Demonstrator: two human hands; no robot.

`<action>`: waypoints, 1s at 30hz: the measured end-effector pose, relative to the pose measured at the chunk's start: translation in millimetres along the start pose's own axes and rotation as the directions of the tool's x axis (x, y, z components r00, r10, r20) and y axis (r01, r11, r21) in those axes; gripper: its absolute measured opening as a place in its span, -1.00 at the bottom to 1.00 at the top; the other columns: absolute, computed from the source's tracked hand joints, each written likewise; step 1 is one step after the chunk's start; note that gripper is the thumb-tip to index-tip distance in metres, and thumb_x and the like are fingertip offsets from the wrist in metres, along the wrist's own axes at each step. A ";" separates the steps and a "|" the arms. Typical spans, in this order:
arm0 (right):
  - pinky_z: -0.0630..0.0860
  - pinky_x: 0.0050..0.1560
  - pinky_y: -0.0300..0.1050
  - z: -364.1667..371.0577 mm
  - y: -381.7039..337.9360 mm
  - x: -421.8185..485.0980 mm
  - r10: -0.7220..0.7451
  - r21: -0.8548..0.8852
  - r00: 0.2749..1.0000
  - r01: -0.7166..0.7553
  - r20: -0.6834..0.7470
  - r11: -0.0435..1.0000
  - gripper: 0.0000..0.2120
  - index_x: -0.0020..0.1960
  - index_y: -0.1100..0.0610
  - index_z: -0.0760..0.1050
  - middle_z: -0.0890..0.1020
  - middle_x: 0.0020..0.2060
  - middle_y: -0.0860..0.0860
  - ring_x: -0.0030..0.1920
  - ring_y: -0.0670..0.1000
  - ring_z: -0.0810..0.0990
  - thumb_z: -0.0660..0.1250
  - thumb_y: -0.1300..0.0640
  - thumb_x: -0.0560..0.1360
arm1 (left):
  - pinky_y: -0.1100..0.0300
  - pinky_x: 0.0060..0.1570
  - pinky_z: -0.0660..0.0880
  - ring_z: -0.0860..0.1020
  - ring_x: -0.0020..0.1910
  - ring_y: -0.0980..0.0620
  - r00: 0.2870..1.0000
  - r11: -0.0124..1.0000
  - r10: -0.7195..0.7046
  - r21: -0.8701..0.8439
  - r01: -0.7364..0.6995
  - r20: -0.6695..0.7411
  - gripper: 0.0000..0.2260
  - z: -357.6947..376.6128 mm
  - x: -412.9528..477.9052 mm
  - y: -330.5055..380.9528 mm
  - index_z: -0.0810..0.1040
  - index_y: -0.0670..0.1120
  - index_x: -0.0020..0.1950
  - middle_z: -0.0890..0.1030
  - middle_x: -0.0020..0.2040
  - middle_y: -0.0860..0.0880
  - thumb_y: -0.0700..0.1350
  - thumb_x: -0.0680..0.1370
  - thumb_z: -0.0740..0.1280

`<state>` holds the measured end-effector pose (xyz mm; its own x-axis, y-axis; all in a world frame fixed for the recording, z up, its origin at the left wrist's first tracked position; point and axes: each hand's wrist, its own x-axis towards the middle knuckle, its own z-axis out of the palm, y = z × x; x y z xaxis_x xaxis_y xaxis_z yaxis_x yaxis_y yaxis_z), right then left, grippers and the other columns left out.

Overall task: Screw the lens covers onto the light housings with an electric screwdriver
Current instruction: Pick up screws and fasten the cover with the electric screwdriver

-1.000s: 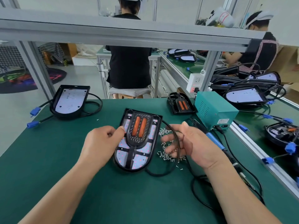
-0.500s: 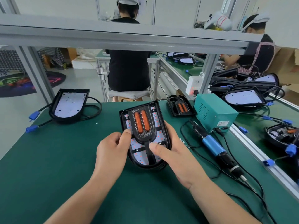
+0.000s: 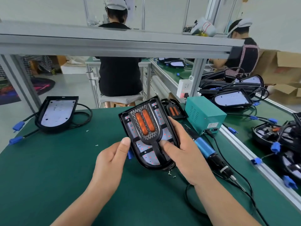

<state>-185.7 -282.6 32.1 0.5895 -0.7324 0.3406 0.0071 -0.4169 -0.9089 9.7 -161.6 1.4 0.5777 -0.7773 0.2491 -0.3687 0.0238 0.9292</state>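
Head view: The light housing (image 3: 154,167), with the lens cover (image 3: 145,126) seated in it, is held tilted above the green surface (image 3: 48,168). The left hand (image 3: 112,162) pinches its left edge, thumb on top and fingers curled behind. The right hand (image 3: 184,154) grips the right edge, fingers wrapped round and thumb on the cover. The electric screwdriver (image 3: 210,152) lies on the surface just right of that hand. A second housing (image 3: 57,113) sits far left.

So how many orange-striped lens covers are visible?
2. One lens cover is held by left hand and right hand; a second cover lies beside the teal box. Others may be hidden.
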 end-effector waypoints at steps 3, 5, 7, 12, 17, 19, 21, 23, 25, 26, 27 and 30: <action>0.38 0.45 0.05 -15.9 -3.9 -4.4 -0.053 -0.012 0.995 0.052 -0.080 0.999 -0.41 0.56 -0.34 0.32 0.57 0.42 -0.27 0.44 -0.18 0.52 0.34 0.11 0.64 | 0.11 -0.33 0.21 0.22 -0.37 0.05 0.998 0.994 -0.039 -0.104 0.044 0.051 -0.48 -0.5 2.4 -9.3 0.68 0.17 -0.05 0.22 -0.34 0.09 0.52 0.55 0.13; 0.42 0.42 -0.07 -31.1 -6.6 -10.5 -0.080 -0.026 0.987 0.077 -0.139 0.997 -0.41 0.56 -0.34 0.33 0.57 0.42 -0.27 0.44 -0.18 0.52 0.34 0.12 0.64 | 0.15 -0.34 0.25 0.25 -0.38 0.07 0.996 0.994 -0.062 -0.091 0.068 0.065 -0.49 -1.7 5.7 -14.3 0.68 0.27 0.13 0.24 -0.33 0.08 0.55 0.53 0.13; 0.48 0.34 -0.30 -50.0 -10.0 -18.0 -0.109 -0.042 0.975 0.102 -0.193 0.994 -0.41 0.55 -0.35 0.35 0.58 0.41 -0.25 0.41 -0.18 0.55 0.33 0.16 0.65 | 0.17 -0.33 0.31 0.31 -0.40 0.09 0.994 0.996 -0.081 -0.028 0.083 0.078 -0.46 -3.7 7.7 -18.8 0.67 0.29 0.15 0.29 -0.34 0.09 0.58 0.50 0.11; 0.53 0.29 -0.27 -103.4 -19.5 -37.3 -0.165 -0.026 0.927 0.166 -0.337 0.986 -0.44 0.60 -0.14 0.38 0.61 0.41 -0.08 0.40 -0.05 0.59 0.30 0.25 0.68 | 0.14 -0.28 0.33 0.34 -0.42 0.05 0.989 0.994 -0.111 -0.012 0.113 0.098 -0.48 -3.9 7.7 -16.3 0.70 0.25 0.05 0.36 -0.37 0.08 0.53 0.47 0.13; 0.61 0.30 0.02 -168.8 -26.9 -53.8 -0.146 -0.011 0.803 0.171 -0.579 0.985 -0.41 0.58 -0.07 0.42 0.65 0.37 0.01 0.35 0.07 0.64 0.48 -0.08 0.60 | 0.12 -0.26 0.33 0.34 -0.44 0.05 0.991 0.996 -0.088 -0.013 0.090 0.099 -0.57 -3.4 5.6 -13.7 0.71 0.21 0.03 0.37 -0.39 0.07 0.45 0.60 0.19; 0.59 0.34 0.16 -196.0 -29.8 -58.9 -0.147 -0.023 0.719 0.179 -0.680 0.984 -0.33 0.53 -0.06 0.47 0.66 0.35 0.03 0.34 0.11 0.64 0.54 -0.19 0.48 | 0.14 -0.26 0.32 0.33 -0.44 0.05 0.991 0.996 -0.083 -0.011 0.084 0.100 -0.58 -3.9 7.1 -16.7 0.71 0.19 0.04 0.36 -0.39 0.06 0.40 0.61 0.17; 0.50 0.40 0.37 -223.3 -28.8 -64.7 -0.158 -0.051 0.636 0.184 -0.755 0.982 -0.36 0.50 -0.04 0.50 0.66 0.35 0.06 0.34 0.20 0.63 0.56 -0.14 0.48 | 0.21 -0.29 0.32 0.33 -0.45 0.04 0.991 0.996 -0.085 0.003 0.085 0.101 -0.52 -6.2 9.3 -20.4 0.71 0.17 0.08 0.36 -0.39 0.06 0.46 0.61 0.16; 0.49 0.39 0.43 -250.8 -25.5 -71.6 -0.147 -0.053 0.546 0.184 -0.825 0.982 -0.48 0.45 -0.04 0.55 0.68 0.31 0.06 0.31 0.20 0.65 0.54 0.01 0.52 | 0.35 -0.40 0.28 0.34 -0.47 0.05 0.986 0.994 -0.108 0.016 0.107 0.125 -0.40 -9.7 11.6 -23.9 0.71 0.15 0.12 0.38 -0.41 0.08 0.55 0.53 0.14; 0.50 0.40 0.42 -275.2 -21.0 -78.9 -0.111 -0.039 0.457 0.164 -0.883 0.986 -0.56 0.42 -0.03 0.58 0.69 0.30 0.07 0.32 0.21 0.65 0.45 0.10 0.55 | 0.39 -0.44 0.24 0.33 -0.48 0.04 0.976 0.990 -0.139 0.015 0.138 0.168 -0.35 -13.2 14.3 -32.2 0.71 0.13 0.15 0.38 -0.42 0.09 0.59 0.50 0.14; 0.51 0.39 0.42 -285.4 -18.5 -82.5 -0.094 -0.030 0.420 0.156 -0.903 0.987 -0.58 0.41 -0.02 0.58 0.69 0.30 0.07 0.32 0.20 0.66 0.42 0.15 0.56 | 0.38 -0.42 0.25 0.32 -0.49 0.04 0.973 0.989 -0.148 0.011 0.148 0.179 -0.35 -15.4 15.8 -37.5 0.71 0.13 0.17 0.37 -0.42 0.09 0.58 0.51 0.15; 0.52 0.37 0.44 -294.2 -15.9 -85.9 -0.073 -0.016 0.389 0.150 -0.918 0.989 -0.59 0.41 -0.02 0.58 0.69 0.30 0.07 0.31 0.21 0.66 0.40 0.19 0.58 | 0.36 -0.39 0.25 0.31 -0.49 0.04 0.970 0.988 -0.152 0.009 0.153 0.190 -0.37 -17.3 17.4 -42.9 0.71 0.12 0.18 0.36 -0.43 0.10 0.57 0.53 0.16; 0.56 0.23 0.52 -316.1 -4.9 -96.9 0.004 0.044 0.314 0.122 -0.949 0.991 -0.59 0.41 0.01 0.57 0.70 0.28 0.08 0.27 0.28 0.68 0.37 0.25 0.59 | 0.17 -0.54 0.10 0.29 -0.51 0.08 0.965 0.987 -0.161 0.024 0.160 0.206 -0.39 -19.5 22.4 -53.8 0.71 0.10 0.18 0.34 -0.45 0.10 0.53 0.56 0.16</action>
<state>-498.3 -379.7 79.6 -0.5819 -0.7424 0.3321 0.1149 -0.4792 -0.8701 56.7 -168.1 -37.7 0.4666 -0.8838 0.0345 -0.2891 -0.1155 0.9503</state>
